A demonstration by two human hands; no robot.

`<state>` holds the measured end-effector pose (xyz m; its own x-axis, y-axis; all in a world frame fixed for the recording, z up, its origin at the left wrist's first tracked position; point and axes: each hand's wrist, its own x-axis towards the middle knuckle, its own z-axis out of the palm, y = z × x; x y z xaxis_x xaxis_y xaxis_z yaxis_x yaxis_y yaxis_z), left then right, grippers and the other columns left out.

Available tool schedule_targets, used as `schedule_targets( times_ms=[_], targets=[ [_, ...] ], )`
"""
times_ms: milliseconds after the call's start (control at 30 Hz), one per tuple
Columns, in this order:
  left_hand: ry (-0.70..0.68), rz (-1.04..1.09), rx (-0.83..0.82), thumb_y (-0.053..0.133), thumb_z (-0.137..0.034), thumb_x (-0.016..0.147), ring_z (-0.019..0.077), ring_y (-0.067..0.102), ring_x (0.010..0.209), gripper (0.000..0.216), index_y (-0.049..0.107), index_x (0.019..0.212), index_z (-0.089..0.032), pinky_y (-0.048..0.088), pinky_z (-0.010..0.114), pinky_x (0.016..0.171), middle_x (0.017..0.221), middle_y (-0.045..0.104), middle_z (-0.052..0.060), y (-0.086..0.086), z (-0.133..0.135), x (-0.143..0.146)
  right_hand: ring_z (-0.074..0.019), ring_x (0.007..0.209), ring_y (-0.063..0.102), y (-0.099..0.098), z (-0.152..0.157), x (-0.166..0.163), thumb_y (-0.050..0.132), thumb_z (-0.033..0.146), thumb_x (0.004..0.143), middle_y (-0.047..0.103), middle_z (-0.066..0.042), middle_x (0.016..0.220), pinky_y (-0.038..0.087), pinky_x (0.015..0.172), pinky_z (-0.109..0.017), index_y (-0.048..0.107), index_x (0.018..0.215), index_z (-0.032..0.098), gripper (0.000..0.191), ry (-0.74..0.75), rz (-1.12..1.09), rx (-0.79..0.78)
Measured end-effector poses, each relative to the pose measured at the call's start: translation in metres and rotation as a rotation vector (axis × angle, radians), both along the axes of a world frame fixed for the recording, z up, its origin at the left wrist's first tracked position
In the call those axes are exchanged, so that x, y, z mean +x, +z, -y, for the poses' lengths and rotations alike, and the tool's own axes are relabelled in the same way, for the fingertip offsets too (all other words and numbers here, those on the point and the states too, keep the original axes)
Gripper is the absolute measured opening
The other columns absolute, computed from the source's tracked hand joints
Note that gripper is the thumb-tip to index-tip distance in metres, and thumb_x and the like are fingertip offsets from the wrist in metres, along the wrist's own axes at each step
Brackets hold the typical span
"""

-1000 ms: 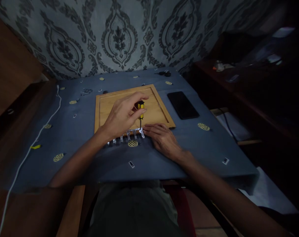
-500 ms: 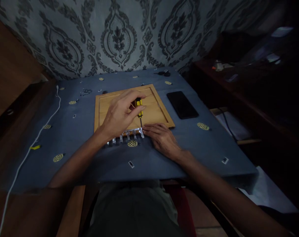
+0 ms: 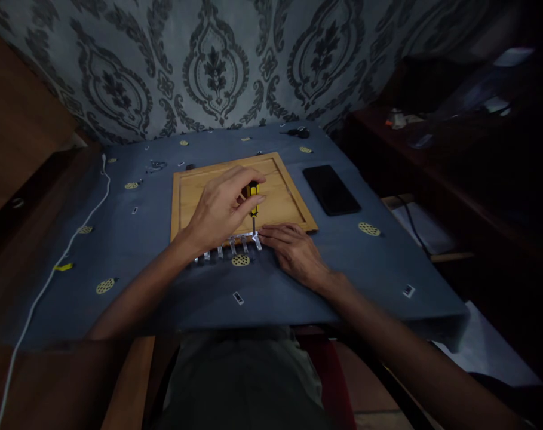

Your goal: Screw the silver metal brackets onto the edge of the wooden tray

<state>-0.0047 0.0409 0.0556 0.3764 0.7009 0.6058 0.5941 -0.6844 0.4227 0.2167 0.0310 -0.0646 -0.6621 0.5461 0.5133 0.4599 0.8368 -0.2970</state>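
My left hand point(image 3: 221, 206) grips the yellow and black handle of a screwdriver point(image 3: 254, 200) between thumb and fingers. The screwdriver stands nearly upright, its tip down at the right end of a shiny hook rail point(image 3: 238, 239). Several hooks hang from that rail along the near edge of a framed wooden board point(image 3: 271, 179). My right hand point(image 3: 295, 251) lies with fingers stretched out at the board's near edge, fingertips beside the rail's right end. Part of the rail's left side is hidden behind my left hand and wrist.
A black smartphone point(image 3: 331, 190) lies right of the board on the blue patterned tablecloth point(image 3: 289, 304). Small metal pieces point(image 3: 157, 166) lie at the back left, a dark object point(image 3: 298, 132) at the back. A white cable point(image 3: 74, 239) runs down the left side.
The screwdriver has become more upright, its handle lower and its tip slightly further left. My left hand has shifted a little with it. My right hand stays in place.
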Motion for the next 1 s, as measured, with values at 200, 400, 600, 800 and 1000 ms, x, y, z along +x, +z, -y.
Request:
schedule_targets(
  times_ms=[200, 400, 600, 800, 1000],
  targets=[
    [0.012, -0.026, 0.013, 0.065, -0.022, 0.096, 0.0156, 0.072, 0.093, 0.015, 0.068, 0.110, -0.018, 0.060, 0.026, 0.078, 0.109, 0.076, 0.004, 0.0005, 0.0002, 0.0004, -0.0248, 0.123, 0.070, -0.0008, -0.0002, -0.0001, 0.049, 0.000, 0.091, 0.077, -0.010, 0.128, 0.053, 0.104, -0.047, 0.073, 0.128, 0.022, 0.050, 0.007, -0.013, 0.008],
    [0.009, -0.041, 0.039, 0.064, -0.024, 0.097, 0.0162, 0.072, 0.094, 0.014, 0.068, 0.109, -0.018, 0.061, 0.026, 0.078, 0.106, 0.076, 0.004, -0.0013, -0.0008, 0.0003, -0.0239, 0.123, 0.070, -0.0017, -0.0004, -0.0004, 0.049, -0.001, 0.090, 0.077, -0.009, 0.127, 0.053, 0.103, -0.045, 0.074, 0.126, 0.022, 0.049, 0.009, -0.016, 0.025],
    [-0.009, 0.001, 0.040, 0.067, -0.022, 0.094, 0.0162, 0.072, 0.096, 0.019, 0.068, 0.112, -0.017, 0.060, 0.025, 0.077, 0.110, 0.076, 0.005, -0.0049, -0.0028, 0.0014, -0.0243, 0.122, 0.070, -0.0020, -0.0008, -0.0003, 0.049, -0.002, 0.089, 0.077, -0.009, 0.127, 0.054, 0.103, -0.046, 0.073, 0.127, 0.022, 0.051, -0.001, -0.008, 0.033],
    [-0.052, 0.111, -0.085, 0.064, -0.015, 0.092, 0.0149, 0.074, 0.094, 0.028, 0.064, 0.120, -0.018, 0.060, 0.027, 0.083, 0.111, 0.075, 0.004, -0.0076, -0.0030, 0.0007, -0.0239, 0.122, 0.070, -0.0024, -0.0008, -0.0004, 0.047, -0.001, 0.091, 0.078, -0.011, 0.125, 0.054, 0.103, -0.046, 0.074, 0.125, 0.020, 0.048, 0.002, -0.016, 0.041],
    [-0.066, 0.094, -0.118, 0.063, -0.015, 0.093, 0.0160, 0.074, 0.097, 0.023, 0.065, 0.116, -0.018, 0.061, 0.028, 0.086, 0.107, 0.076, 0.004, -0.0035, -0.0015, 0.0007, -0.0244, 0.124, 0.070, -0.0004, -0.0002, -0.0002, 0.047, -0.002, 0.089, 0.076, -0.008, 0.130, 0.054, 0.105, -0.049, 0.072, 0.131, 0.026, 0.057, -0.010, 0.018, -0.021]
  ],
)
